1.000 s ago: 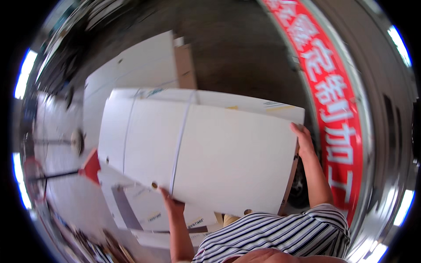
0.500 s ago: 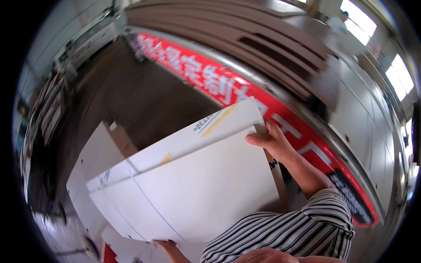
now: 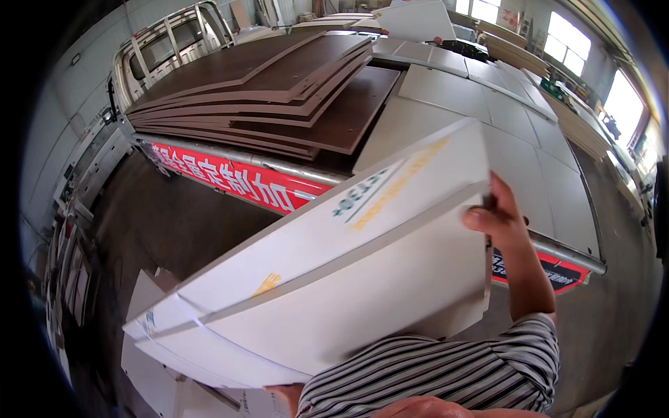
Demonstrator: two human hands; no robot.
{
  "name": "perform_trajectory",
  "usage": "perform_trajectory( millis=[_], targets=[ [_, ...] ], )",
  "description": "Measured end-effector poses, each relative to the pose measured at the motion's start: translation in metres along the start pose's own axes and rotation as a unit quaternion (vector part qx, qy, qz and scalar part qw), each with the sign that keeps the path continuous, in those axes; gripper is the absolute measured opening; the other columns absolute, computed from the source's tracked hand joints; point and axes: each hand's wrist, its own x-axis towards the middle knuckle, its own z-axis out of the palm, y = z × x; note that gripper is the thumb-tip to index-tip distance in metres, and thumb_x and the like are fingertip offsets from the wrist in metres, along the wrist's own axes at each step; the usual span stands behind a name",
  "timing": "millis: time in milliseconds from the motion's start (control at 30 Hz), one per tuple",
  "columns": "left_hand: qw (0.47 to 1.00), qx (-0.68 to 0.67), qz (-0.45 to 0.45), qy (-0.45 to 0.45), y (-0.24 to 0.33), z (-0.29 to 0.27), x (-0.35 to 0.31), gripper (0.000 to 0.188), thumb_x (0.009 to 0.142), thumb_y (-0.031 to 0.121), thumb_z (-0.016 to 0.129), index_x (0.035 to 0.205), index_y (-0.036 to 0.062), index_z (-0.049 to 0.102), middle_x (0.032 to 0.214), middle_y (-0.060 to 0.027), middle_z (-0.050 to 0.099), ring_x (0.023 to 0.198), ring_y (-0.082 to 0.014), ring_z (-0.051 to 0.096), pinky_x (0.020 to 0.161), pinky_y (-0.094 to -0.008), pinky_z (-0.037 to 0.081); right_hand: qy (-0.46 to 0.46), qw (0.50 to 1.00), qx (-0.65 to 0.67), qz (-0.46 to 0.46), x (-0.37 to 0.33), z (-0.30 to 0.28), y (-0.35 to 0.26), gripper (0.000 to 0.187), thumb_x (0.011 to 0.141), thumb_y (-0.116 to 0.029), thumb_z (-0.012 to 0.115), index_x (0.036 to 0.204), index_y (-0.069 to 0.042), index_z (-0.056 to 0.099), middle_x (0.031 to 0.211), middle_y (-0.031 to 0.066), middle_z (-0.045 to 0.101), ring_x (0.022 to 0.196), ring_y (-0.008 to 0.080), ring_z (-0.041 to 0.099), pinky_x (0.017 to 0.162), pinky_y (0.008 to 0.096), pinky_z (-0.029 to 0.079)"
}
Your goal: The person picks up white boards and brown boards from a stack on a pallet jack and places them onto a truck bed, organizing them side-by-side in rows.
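Observation:
A strapped bundle of white boards [image 3: 390, 279] is held up at a slant in front of my body, with pale straps round its left part. My right hand [image 3: 503, 216] grips its right end, thumb on the near face and fingers behind the edge. At the bottom edge, my left hand [image 3: 284, 394] supports the bundle; its fingers are mostly hidden underneath. The bundle's upper edge face carries green and yellow print. Its upper right part overlaps the view of a flatbed truck's side rail [image 3: 244, 159].
Brown boards [image 3: 279, 70] lie in an uneven stack on the truck bed, beside flat white panels [image 3: 509, 146]. More white boards [image 3: 150, 369] rest low at the left below the bundle. The truck cab [image 3: 178, 42] stands at the far left. A red banner [image 3: 230, 174] covers the bed's side.
My view has tipped up and shows more of the truck bed. The bundle has risen and its right end has come nearer the bed, with both hands still on it.

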Motion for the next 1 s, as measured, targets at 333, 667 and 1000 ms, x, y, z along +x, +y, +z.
perform_trajectory(
  millis=[333,667,1000],
  targets=[
    [0.999,-0.031,0.012,-0.026,-0.184,0.104,-0.208,0.094,0.081,0.085,0.017,0.149,0.0209,0.029,0.154,-0.0062,0.029,0.137,-0.0345,0.031,0.111,-0.0552,0.027,0.384,0.922,-0.039,-0.026,-0.186,-0.345,0.010,0.066,0.094,-0.042,0.057,0.141,0.000,0.039,0.133,0.0131,0.050,0.120,0.0222,0.049,0.101,0.0360,0.039],
    [0.991,0.058,-0.062,-0.104,-0.272,0.147,-0.260,0.095,0.077,0.086,0.035,0.149,0.0245,0.031,0.155,-0.0051,0.028,0.139,-0.0344,0.027,0.110,-0.0572,0.024,0.547,0.837,-0.015,-0.027,-0.390,-0.483,0.002,0.073,0.097,-0.055,0.041,0.145,0.000,0.034,0.141,0.0149,0.044,0.127,0.0252,0.045,0.105,0.0350,0.035],
    [0.964,0.086,-0.156,-0.196,-0.322,0.199,-0.326,0.092,0.080,0.080,0.045,0.144,0.0142,0.037,0.146,-0.0098,0.041,0.133,-0.0327,0.039,0.112,-0.0503,0.029,0.558,0.822,-0.105,0.054,-0.523,-0.529,0.015,0.075,0.097,-0.056,0.039,0.139,0.007,0.039,0.136,0.0222,0.048,0.120,0.0300,0.050,0.102,0.0399,0.040]
  ],
)
